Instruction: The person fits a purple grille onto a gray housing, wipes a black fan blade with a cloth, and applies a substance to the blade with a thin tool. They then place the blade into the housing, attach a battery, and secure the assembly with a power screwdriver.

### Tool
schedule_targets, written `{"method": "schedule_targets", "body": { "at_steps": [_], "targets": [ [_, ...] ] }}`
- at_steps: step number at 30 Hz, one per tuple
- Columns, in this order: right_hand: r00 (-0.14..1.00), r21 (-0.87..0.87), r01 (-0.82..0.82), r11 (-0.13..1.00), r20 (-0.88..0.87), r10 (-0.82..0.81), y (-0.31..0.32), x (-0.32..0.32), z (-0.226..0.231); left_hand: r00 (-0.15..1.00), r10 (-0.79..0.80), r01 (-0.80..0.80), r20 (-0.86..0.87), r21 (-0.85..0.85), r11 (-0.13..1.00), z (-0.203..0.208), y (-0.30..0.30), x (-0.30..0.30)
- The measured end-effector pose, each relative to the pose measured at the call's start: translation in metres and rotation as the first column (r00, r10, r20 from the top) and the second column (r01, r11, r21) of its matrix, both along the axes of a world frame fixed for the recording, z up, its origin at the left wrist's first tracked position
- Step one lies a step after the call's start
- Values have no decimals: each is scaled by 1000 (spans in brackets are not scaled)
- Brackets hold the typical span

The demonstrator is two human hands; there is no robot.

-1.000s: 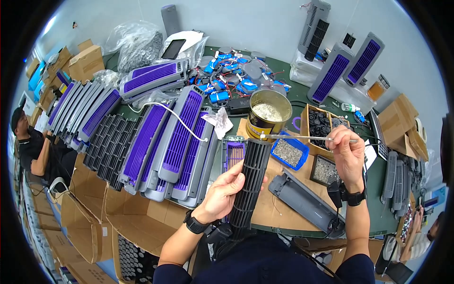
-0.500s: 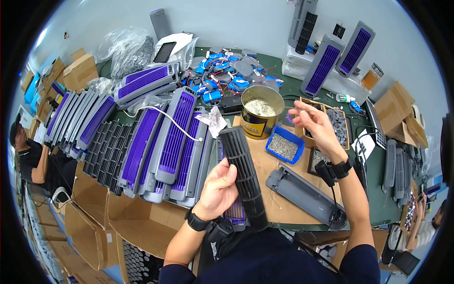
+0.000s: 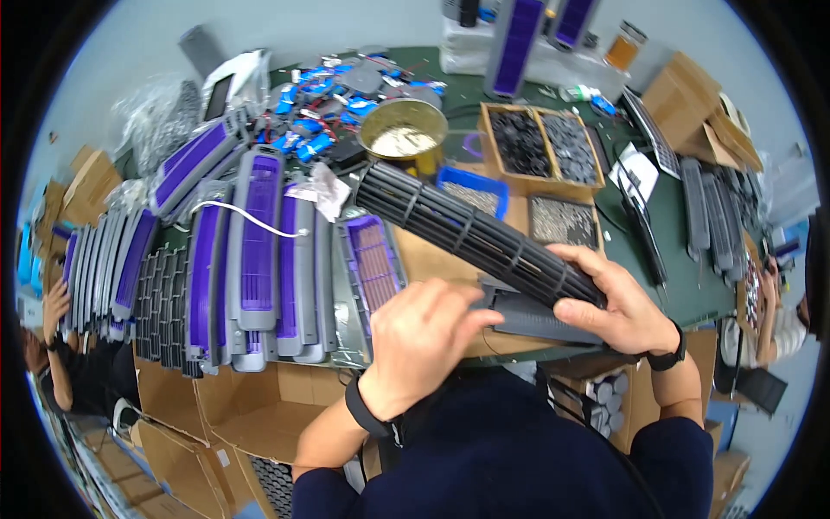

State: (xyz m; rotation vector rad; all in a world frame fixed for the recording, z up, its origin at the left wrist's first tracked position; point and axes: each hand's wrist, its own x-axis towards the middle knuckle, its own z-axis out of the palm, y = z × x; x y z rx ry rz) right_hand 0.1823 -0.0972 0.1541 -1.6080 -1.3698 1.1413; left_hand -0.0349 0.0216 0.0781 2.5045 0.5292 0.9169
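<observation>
My right hand (image 3: 616, 298) grips the near end of a black slatted fan wheel (image 3: 471, 229), a long cylinder slanting up to the left over the workbench. Its thumb lies on one side and the fingers on the other. Beside the wheel, just below its middle, my left hand (image 3: 424, 337) holds nothing; its thumb sticks out to the right, apart from the fingers. Partly hidden under the wheel and right hand is a long grey housing shell (image 3: 540, 316). A grey frame with a purple grille (image 3: 396, 275) lies left of the wheel.
Grey-and-purple fan housings (image 3: 259, 233) and black fan wheels (image 3: 162, 303) are stacked leftward. Behind stand a metal can (image 3: 428, 163), a blue tray (image 3: 501, 204) of small parts and a divided wooden box (image 3: 543, 121). Blue batteries pile farther back. Other people sit at both sides.
The fan wheel has passed from my left hand to my right and tipped from near upright to a slant. My right hand came down from beside the can. The view shifted.
</observation>
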Motion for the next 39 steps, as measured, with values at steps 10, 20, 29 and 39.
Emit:
{"method": "schedule_targets", "body": {
  "at_steps": [10, 20, 29, 39],
  "targets": [
    [761, 285, -130, 950, 643, -88, -38, 52, -17, 968, -223, 250, -116, 372, 894, -3, -23, 91],
    [839, 131, 258, 957, 461, -289, -152, 99, -98, 840, -375, 464, -393, 161, 871, -9, -41, 99],
    [955, 9, 251, 968, 159, -249, -91, 87, -100, 792, -418, 468, -446, 3, 884, 11, -8, 106],
    [924, 348, 62, 935, 333, -185, -56, 79, -140, 775, -408, 345, -483, -217, 913, -2, 14, 113]
  ]
}}
